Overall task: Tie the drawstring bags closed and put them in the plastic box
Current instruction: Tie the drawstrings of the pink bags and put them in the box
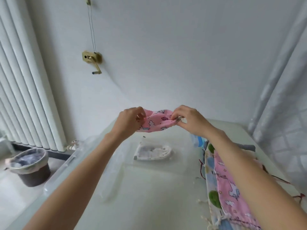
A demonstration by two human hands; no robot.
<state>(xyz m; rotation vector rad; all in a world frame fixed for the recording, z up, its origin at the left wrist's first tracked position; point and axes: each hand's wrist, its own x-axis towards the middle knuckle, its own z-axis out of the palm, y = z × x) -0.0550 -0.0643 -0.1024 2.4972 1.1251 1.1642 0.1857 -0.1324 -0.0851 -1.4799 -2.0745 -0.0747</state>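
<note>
Just above the middle of the frame, both hands hold a pink drawstring bag up in the air between them, stretched sideways. The left hand grips the bag's left end with curled fingers, and the right hand pinches the bunched right end between thumb and fingertips, where a bit of pale cord shows; whether a knot is there cannot be told. The bag is printed with small white shapes and hangs above the table, touching nothing but the hands. Below it, in the lower middle of the frame, a clear plastic box sits on the pale table, and a white bag lies inside it toward its far end. At the lower right, partly under the right forearm, a pile of more bags lies on the table: a pink bag on top of a pale bag with blue and green patches, with loose cords beside them. At the lower left, on the floor, stands a dark bin with a plastic liner. In the upper left a brass crank is fixed to the white wall.
</note>
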